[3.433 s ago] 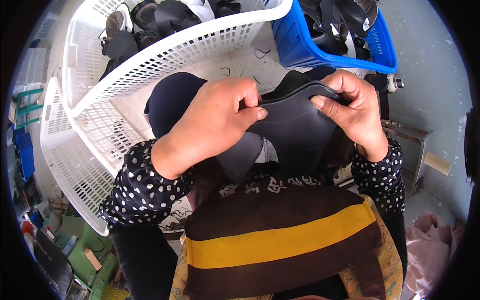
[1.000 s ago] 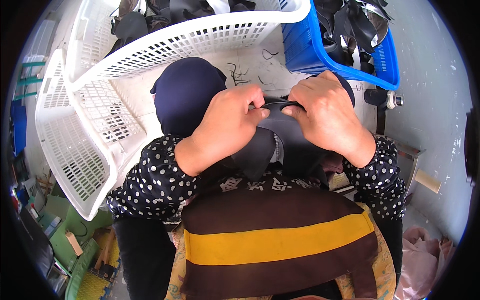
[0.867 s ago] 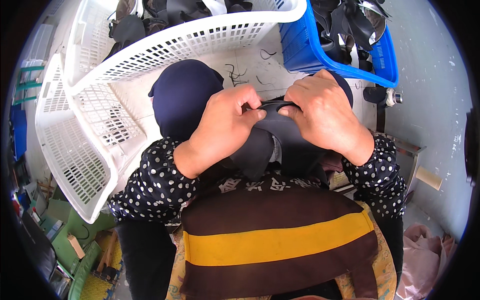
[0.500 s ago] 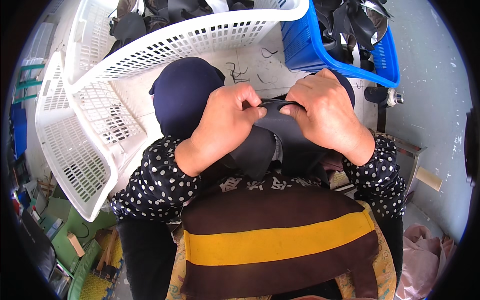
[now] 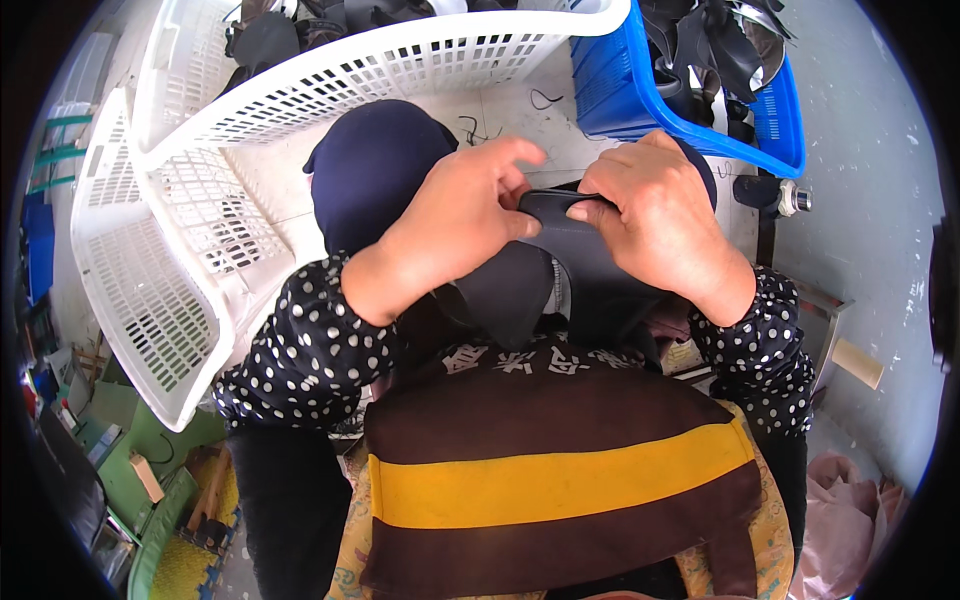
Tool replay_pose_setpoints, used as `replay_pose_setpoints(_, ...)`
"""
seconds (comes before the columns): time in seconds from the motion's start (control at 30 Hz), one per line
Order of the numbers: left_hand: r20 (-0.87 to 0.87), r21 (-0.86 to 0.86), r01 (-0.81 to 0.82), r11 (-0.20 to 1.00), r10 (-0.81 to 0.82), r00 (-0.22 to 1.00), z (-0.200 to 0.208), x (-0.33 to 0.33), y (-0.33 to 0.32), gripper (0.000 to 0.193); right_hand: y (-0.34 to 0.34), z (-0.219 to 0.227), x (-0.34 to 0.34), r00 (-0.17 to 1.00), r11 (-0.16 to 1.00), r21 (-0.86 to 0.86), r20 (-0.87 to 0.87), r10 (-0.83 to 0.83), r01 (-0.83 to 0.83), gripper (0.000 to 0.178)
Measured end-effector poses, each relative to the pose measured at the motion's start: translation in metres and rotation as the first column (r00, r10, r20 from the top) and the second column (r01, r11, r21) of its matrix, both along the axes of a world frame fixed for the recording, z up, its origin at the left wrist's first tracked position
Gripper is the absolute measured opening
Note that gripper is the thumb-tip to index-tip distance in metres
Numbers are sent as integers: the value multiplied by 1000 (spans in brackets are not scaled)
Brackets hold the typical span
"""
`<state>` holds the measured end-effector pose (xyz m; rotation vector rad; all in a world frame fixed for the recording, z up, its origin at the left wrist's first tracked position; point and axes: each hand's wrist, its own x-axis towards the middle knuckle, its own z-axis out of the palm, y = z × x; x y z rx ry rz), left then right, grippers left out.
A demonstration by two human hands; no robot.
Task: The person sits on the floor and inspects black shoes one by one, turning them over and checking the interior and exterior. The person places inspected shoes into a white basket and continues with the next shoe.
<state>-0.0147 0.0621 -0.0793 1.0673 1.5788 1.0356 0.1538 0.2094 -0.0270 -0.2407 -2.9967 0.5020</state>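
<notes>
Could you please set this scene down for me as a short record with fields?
Left hand: at upper left edge of smooth black leather-like piece, index finger raised; grip unclear
Right hand: pinching that piece's upper edge
Below hands: dark brown cloth with wide yellow band
Ahead, left: white perforated plastic basket holding dark pieces
Ahead, right: blue plastic crate holding more dark pieces

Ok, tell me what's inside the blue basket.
In the blue basket, a heap of black pieces shows, with white bits among them. The heap hides the bottom and anything underneath.
</notes>
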Motion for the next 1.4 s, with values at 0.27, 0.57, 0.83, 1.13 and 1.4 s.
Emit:
replay_pose_setpoints(0.27, 3, -188, 352, 917, -358, 934, 0, -21, 23, 24, 4, -4, 0, 999, 999, -18, -23, 34, -34, 17)
replay_pose_setpoints(0.57, -80, -228, 244, 943, -267, 960, -6, -13, 29, 16, 12, -14, -2, 998, 998, -46, -38, 49, -51, 17)
replay_pose_setpoints(0.83, -143, -128, 286, 950, -303, 942, -7, -24, 30, 14, 16, -17, 1, 994, 997, 48, -93, 60, -55, 19)
replay_pose_setpoints(1.13, 273, -53, 429, 902, -401, 875, 12, -69, 11, 21, 19, 12, 0, 997, 982, -189, -82, 1, -16, 16)
replay_pose_setpoints(1.4, 285, -96, 415, 905, -375, 882, 16, -47, 14, 22, 23, 14, 8, 1000, 970, -245, -18, 3, -7, 18)
